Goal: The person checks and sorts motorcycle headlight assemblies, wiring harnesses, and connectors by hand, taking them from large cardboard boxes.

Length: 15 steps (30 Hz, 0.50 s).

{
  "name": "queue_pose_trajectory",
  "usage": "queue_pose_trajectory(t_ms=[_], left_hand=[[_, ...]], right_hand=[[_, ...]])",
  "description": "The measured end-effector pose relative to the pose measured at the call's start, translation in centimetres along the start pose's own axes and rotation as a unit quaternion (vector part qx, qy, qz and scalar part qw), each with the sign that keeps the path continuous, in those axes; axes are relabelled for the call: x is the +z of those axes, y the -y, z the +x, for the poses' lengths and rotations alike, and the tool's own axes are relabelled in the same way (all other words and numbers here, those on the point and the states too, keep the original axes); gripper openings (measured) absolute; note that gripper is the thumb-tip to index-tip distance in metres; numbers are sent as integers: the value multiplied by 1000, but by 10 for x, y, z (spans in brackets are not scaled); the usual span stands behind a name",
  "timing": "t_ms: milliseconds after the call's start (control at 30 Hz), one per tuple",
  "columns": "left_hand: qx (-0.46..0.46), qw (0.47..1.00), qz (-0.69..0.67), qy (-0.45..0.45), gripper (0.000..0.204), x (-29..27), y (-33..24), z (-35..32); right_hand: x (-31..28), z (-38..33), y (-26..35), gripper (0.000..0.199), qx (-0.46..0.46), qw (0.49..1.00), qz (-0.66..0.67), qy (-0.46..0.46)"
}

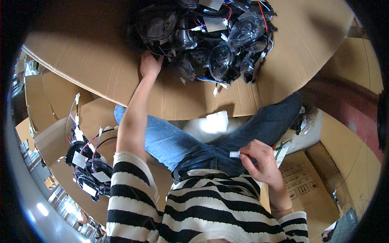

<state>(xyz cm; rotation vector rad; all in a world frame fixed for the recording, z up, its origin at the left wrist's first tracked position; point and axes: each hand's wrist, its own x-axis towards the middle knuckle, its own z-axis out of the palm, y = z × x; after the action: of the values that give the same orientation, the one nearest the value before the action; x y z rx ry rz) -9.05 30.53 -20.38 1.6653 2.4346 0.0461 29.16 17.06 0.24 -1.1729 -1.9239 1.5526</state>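
Note:
A heap of black lamp units with clear lenses (221, 60) and thin wires lies on a cardboard sheet in front of me. My left hand (150, 65) reaches to the heap's near left edge and touches a dark unit there. Its fingertips run into the shadow, so their grip is hidden. Above my right thigh, my right hand (259, 160) is closed in a pinch. Between thumb and finger it holds a small white plastic connector (234, 154), well apart from the heap. White connectors on wires, one of them a hanging plug (215, 91), stick out of the heap.
More black lamp units (87, 166) with wires and white labels lie on cardboard at my left. A crumpled white piece (218, 121) lies between my legs. At right are a printed cardboard box (304, 182) and a dark red beam (344, 109).

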Motion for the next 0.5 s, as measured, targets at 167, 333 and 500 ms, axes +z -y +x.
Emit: queue_pose_trajectory(t_ms=[167,333,500], left_hand=[[-68,982,-151,-92,82,58,9,24],[-82,932,-306,-176,89,108,28,65],[-58,967,-231,-93,71,123,72,84]], right_hand=[[1,7,0,5,19,1000,-4,2],[3,11,-1,5,42,999,1,11],[5,20,2,4,65,998,2,17]])
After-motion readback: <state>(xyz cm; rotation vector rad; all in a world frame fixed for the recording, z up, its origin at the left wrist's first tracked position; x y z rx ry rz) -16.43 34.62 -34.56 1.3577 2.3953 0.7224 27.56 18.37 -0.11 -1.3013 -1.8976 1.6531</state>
